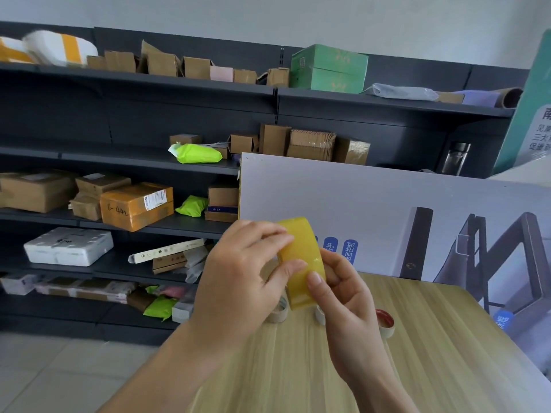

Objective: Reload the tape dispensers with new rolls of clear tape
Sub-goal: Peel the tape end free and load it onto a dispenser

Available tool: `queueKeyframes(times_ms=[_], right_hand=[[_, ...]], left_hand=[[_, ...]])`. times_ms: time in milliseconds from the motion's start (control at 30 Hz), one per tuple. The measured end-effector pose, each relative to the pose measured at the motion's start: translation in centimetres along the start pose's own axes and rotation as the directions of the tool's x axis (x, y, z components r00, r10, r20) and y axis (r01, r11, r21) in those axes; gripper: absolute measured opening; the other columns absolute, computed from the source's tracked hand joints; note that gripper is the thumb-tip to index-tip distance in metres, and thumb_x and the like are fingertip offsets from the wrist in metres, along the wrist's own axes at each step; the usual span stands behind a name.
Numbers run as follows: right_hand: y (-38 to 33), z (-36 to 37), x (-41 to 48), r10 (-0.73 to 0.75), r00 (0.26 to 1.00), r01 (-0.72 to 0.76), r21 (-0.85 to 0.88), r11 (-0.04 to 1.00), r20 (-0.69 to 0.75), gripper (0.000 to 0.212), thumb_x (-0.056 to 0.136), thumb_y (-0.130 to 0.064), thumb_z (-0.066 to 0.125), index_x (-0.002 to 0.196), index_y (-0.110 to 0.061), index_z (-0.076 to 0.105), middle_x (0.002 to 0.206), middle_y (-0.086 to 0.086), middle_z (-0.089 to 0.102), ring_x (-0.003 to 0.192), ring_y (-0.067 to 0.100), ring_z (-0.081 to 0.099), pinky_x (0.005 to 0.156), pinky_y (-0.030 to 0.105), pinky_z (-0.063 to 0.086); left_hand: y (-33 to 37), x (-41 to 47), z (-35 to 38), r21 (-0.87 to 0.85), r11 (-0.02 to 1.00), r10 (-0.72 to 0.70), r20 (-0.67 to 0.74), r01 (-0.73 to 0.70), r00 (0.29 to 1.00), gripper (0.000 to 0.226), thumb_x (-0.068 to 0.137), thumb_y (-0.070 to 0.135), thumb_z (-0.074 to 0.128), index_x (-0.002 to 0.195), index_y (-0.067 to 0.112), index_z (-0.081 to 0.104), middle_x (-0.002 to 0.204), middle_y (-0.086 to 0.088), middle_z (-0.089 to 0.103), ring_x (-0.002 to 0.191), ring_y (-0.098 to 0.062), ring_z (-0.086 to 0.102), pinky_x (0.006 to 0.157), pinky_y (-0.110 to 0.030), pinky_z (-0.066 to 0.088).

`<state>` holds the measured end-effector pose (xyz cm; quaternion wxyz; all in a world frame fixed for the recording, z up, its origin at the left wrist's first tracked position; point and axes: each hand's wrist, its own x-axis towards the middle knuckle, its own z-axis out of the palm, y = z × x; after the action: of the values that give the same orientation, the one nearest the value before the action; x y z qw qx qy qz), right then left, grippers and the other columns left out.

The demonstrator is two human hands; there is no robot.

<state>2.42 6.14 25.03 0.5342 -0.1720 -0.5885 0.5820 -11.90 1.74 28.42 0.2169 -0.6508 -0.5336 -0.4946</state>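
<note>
While left hand (244,263) and right hand (343,293) pinch it, glossy yellowish translucent tape roll (307,251), edge-on

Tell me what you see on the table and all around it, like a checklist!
Surface: light wood-grain table.
Job's things: yellowish tape roll, held above the table; no dispenser seen.
Clutter: core and red-lined roll on the table, partly hidden by the hands.
Grippers: left hand and right hand both pinch the tape roll.
Cables: nothing seen.
Surroundings: dark shelves with boxes; poster board behind the table.
</note>
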Motion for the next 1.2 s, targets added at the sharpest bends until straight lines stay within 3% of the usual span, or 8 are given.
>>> queueKeyframes(times_ms=[133, 333, 500, 667, 800, 933, 1100, 1200], right_hand=[[-0.1, -0.2, 0.1, -0.008, 1.0, 0.008, -0.005, 1.0, -0.008, 0.026, 0.083, -0.021, 0.063, 0.108, -0.024, 0.069, 0.1, 0.006, 0.073, 0.092, 0.019, 0.068, 0.074, 0.023, 0.053], [-0.3, -0.7, 0.1, 0.003, 0.999, -0.003, 0.0, 1.0, 0.039, 0.039, 0.073, -0.035, 0.078, 0.11, -0.028, 0.069, 0.107, 0.006, 0.072, 0.098, 0.019, 0.068, 0.077, 0.025, 0.054], [-0.4, -1.0, 0.3, 0.02, 0.998, -0.022, 0.027, 0.999, 0.064, 0.041, 0.064, -0.029, 0.072, 0.106, -0.028, 0.071, 0.103, 0.006, 0.073, 0.096, 0.019, 0.068, 0.076, 0.025, 0.054], [-1.0, -1.1, 0.8, 0.053, 0.997, -0.058, 0.084, 0.995, 0.061, 0.044, 0.061, -0.03, 0.065, 0.104, -0.022, 0.073, 0.098, 0.009, 0.072, 0.094, 0.024, 0.066, 0.078, 0.033, 0.052], [-1.4, -0.7, 0.8, 0.067, 0.994, -0.072, 0.056, 0.996, 0.083, 0.059, 0.065, -0.052, 0.077, 0.111, -0.016, 0.071, 0.108, 0.015, 0.072, 0.103, 0.032, 0.066, 0.088, 0.044, 0.051], [-1.5, -0.6, 0.7, 0.045, 0.997, -0.047, 0.034, 0.998, 0.066, 0.056, 0.07, -0.05, 0.076, 0.111, -0.013, 0.07, 0.107, 0.018, 0.072, 0.102, 0.033, 0.069, 0.087, 0.041, 0.054], [-0.9, -0.9, 0.4, 0.028, 0.999, -0.028, -0.02, 0.999, 0.016, 0.038, 0.074, -0.038, 0.063, 0.105, -0.017, 0.073, 0.104, 0.019, 0.073, 0.102, 0.038, 0.067, 0.095, 0.055, 0.048], [-0.9, -0.8, 0.2, -0.001, 1.0, 0.001, -0.04, 0.999, -0.008, 0.036, 0.072, -0.036, 0.062, 0.103, -0.021, 0.073, 0.102, 0.015, 0.074, 0.1, 0.031, 0.069, 0.085, 0.04, 0.055]], left_hand=[[0.2, 1.7, -0.8, -0.048, 0.964, -0.244, 0.218, 0.261, 0.945, 0.067, 0.071, 0.068, 0.053, 0.122, 0.025, 0.064, 0.124, 0.016, 0.06, 0.118, 0.0, 0.048, 0.098, -0.016, 0.036], [-1.8, 3.8, -1.2, -0.175, 0.835, -0.331, 0.595, 0.521, 0.732, 0.103, 0.048, 0.078, 0.063, 0.141, 0.041, 0.038, 0.138, 0.021, 0.046, 0.124, 0.001, 0.043, 0.105, -0.03, 0.04], [-1.0, 3.5, -1.7, -0.194, 0.915, -0.226, 0.483, 0.355, 0.846, 0.095, 0.052, 0.075, 0.063, 0.137, 0.041, 0.042, 0.139, 0.023, 0.046, 0.126, -0.001, 0.044, 0.105, -0.035, 0.043], [-0.1, 2.2, -1.4, -0.162, 0.979, -0.059, 0.369, 0.127, 0.928, 0.087, 0.06, 0.068, 0.067, 0.138, 0.036, 0.045, 0.144, 0.022, 0.042, 0.133, 0.007, 0.034, 0.109, -0.021, 0.033], [0.5, 1.3, -1.0, -0.162, 0.987, 0.072, 0.306, -0.023, 0.949, 0.076, 0.063, 0.057, 0.072, 0.131, 0.032, 0.049, 0.143, 0.017, 0.044, 0.135, 0.001, 0.034, 0.11, -0.013, 0.027], [0.5, 0.9, -0.8, -0.211, 0.977, 0.062, 0.303, 0.003, 0.951, 0.071, 0.062, 0.051, 0.077, 0.122, 0.032, 0.045, 0.143, 0.023, 0.041, 0.135, 0.002, 0.034, 0.109, -0.016, 0.03], [0.2, 1.1, -0.6, -0.237, 0.964, -0.026, 0.359, 0.118, 0.933, 0.079, 0.071, 0.067, 0.062, 0.138, 0.033, 0.038, 0.145, 0.024, 0.038, 0.135, 0.003, 0.034, 0.109, -0.028, 0.036], [0.3, 1.1, -0.4, -0.164, 0.985, -0.004, 0.29, 0.054, 0.957, 0.076, 0.077, 0.066, 0.054, 0.141, 0.025, 0.045, 0.146, 0.016, 0.041, 0.135, 0.004, 0.034, 0.11, -0.023, 0.035]])
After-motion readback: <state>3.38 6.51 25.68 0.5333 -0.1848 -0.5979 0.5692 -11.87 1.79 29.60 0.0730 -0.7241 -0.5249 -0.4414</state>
